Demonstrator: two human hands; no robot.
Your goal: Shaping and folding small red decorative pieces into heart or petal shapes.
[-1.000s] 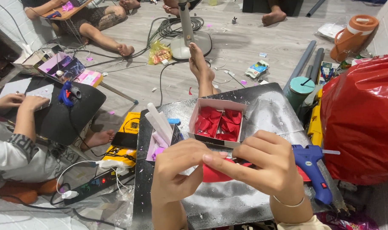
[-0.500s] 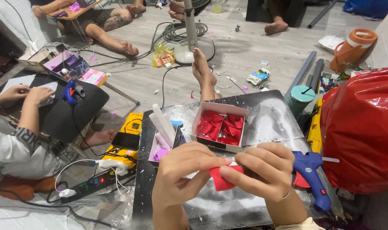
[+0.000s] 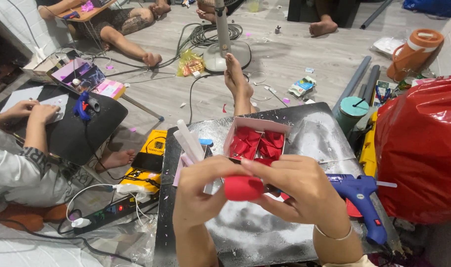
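My left hand (image 3: 200,190) and my right hand (image 3: 297,190) meet over a dark board (image 3: 265,232) and together pinch a curled red piece (image 3: 242,188), rolled into a rounded shape between the fingertips. Just beyond the hands sits a white-edged box (image 3: 255,140) filled with several red pieces. A blue glue gun (image 3: 361,198) lies on the board to the right of my right hand. White glue sticks (image 3: 188,141) lean at the board's left edge.
A big red bag (image 3: 421,148) stands at the right. A yellow box (image 3: 148,160) and a power strip (image 3: 106,212) lie left of the board. Another person's hands (image 3: 30,111) work at a black table (image 3: 82,131) at the left. A fan base (image 3: 225,54) and cables sit farther back.
The red piece, flat between my fingers a second ago, is now curled into a roll. My hands have come closer to the camera.
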